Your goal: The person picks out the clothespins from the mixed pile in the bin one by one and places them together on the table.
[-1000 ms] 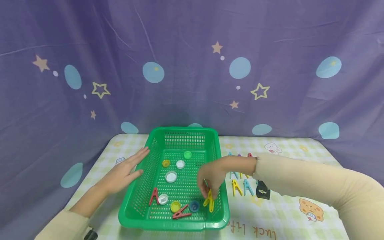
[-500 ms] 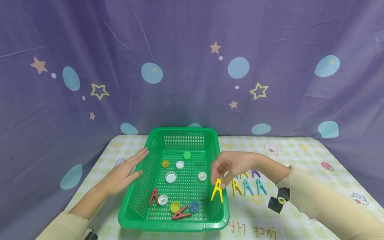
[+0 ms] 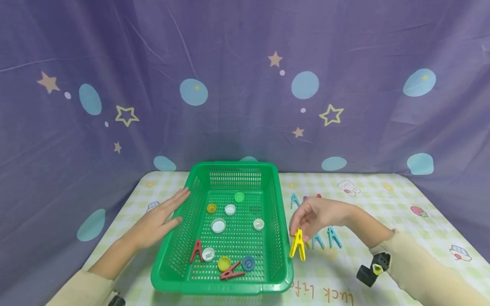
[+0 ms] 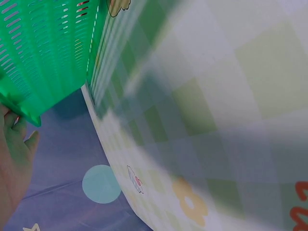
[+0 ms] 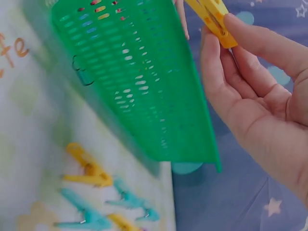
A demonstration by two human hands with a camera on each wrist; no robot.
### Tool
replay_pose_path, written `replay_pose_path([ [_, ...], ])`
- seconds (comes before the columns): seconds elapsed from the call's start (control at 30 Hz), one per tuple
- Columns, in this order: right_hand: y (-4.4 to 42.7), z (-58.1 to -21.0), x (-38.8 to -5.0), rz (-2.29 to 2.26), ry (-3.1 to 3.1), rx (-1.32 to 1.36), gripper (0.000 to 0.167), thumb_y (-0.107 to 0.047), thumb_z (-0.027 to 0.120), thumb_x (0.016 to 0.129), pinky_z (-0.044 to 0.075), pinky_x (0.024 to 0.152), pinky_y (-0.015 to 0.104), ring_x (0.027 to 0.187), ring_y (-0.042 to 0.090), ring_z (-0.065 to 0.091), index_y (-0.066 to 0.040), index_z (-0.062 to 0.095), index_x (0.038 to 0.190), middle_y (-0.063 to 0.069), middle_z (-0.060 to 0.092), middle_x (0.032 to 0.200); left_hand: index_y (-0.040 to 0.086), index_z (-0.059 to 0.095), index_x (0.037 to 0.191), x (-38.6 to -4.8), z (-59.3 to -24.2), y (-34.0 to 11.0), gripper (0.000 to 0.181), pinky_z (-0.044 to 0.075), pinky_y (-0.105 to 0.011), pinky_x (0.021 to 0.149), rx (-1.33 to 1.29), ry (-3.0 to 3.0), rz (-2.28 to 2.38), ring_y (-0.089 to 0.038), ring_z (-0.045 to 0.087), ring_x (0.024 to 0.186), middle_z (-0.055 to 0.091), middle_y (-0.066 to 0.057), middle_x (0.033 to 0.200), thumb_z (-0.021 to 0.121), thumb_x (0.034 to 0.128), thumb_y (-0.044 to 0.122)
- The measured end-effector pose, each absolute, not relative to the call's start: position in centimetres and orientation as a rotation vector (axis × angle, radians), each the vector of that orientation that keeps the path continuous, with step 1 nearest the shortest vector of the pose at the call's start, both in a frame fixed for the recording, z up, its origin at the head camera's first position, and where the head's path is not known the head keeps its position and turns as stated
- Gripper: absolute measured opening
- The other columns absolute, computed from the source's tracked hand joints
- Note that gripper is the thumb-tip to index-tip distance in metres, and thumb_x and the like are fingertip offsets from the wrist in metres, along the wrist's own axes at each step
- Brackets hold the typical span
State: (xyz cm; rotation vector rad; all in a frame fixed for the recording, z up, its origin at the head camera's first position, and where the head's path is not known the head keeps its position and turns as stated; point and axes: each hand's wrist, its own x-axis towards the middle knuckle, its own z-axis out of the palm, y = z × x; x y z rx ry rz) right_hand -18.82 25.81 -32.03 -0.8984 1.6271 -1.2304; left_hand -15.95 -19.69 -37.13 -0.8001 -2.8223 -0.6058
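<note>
My right hand (image 3: 321, 217) pinches a yellow clothespin (image 3: 299, 236) between thumb and fingers, just outside the basket's right rim and above the table. In the right wrist view the same clothespin (image 5: 220, 29) points up and away from the fingertips. My left hand (image 3: 158, 222) rests with fairly straight fingers against the left rim of the green plastic basket (image 3: 222, 287). Inside the basket lie two red clothespins (image 3: 232, 273) and several bottle caps, among them a blue cap (image 3: 248, 263), a yellow cap (image 3: 223, 264) and a white cap (image 3: 218, 225).
Right of the basket, several clothespins stand in rows on the checked tablecloth (image 3: 383, 255), including a blue clothespin (image 3: 334, 238) and a yellow clothespin (image 5: 89, 166). The right hand partly covers them. A purple curtain (image 3: 245, 127) hangs behind the table.
My right hand has lifted the yellow clothespin out of the basket and carried it right, past the rim. A white cap it was covering now shows. The left hand has stayed put.
</note>
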Motion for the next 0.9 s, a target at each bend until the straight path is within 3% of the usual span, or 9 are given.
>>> replay_pose_path([
  [0.17, 27.4, -34.0, -18.5, -1.3, 1.54, -0.896, 0.023, 0.009, 0.065, 0.082, 0.055, 0.081, 0.021, 0.089, 0.005, 0.066, 0.018, 0.062, 0.104, -0.005, 0.072, 0.1, 0.014, 0.026, 0.153, -16.0, -37.1, -19.6, 0.063, 0.034, -0.059, 0.11, -0.801, -2.821, -0.608, -0.038, 0.03, 0.145, 0.024, -0.01, 0.161, 0.053, 0.097, 0.024],
  [0.33, 28.7, -36.1, -17.9, -1.251, 1.645, -0.894, 0.028, 0.004, 0.068, 0.08, 0.054, 0.072, 0.016, 0.081, 0.001, 0.065, 0.018, 0.062, 0.103, -0.005, 0.074, 0.095, 0.014, 0.026, 0.153, -16.0, -37.2, -19.7, 0.063, 0.034, -0.059, 0.111, -0.801, -2.818, -0.603, -0.038, 0.03, 0.144, 0.024, -0.01, 0.161, 0.053, 0.0974, 0.025],
  [0.57, 29.3, -38.5, -17.3, -1.123, 1.813, -1.023, 0.025, 0.006, 0.07, 0.074, 0.049, 0.063, 0.013, 0.071, -0.003, 0.054, 0.008, 0.071, 0.099, 0.031, 0.067, 0.086, 0.014, 0.026, 0.153, -16.1, -37.3, -19.8, 0.062, 0.035, -0.06, 0.109, -0.804, -2.818, -0.602, -0.038, 0.031, 0.144, 0.024, -0.011, 0.161, 0.052, 0.0978, 0.027],
  [0.8, 28.6, -38.6, -16.7, -0.937, 2.098, -1.176, 0.03, 0.009, 0.069, 0.072, 0.058, 0.076, 0.023, 0.086, 0.001, 0.066, -0.005, 0.075, 0.098, 0.009, 0.075, 0.095, 0.013, 0.027, 0.153, -16.1, -37.3, -19.8, 0.061, 0.036, -0.061, 0.108, -0.816, -2.794, -0.596, -0.04, 0.031, 0.143, 0.025, -0.012, 0.16, 0.051, 0.0981, 0.025],
  [0.9, 28.4, -38.3, -16.5, -0.904, 2.164, -1.214, 0.033, 0.012, 0.067, 0.07, 0.059, 0.077, 0.024, 0.089, 0.008, 0.07, -0.005, 0.074, 0.098, 0.008, 0.075, 0.096, 0.013, 0.027, 0.153, -16.0, -37.3, -19.7, 0.061, 0.036, -0.062, 0.107, -0.817, -2.792, -0.591, -0.04, 0.032, 0.142, 0.025, -0.012, 0.16, 0.051, 0.0982, 0.025],
])
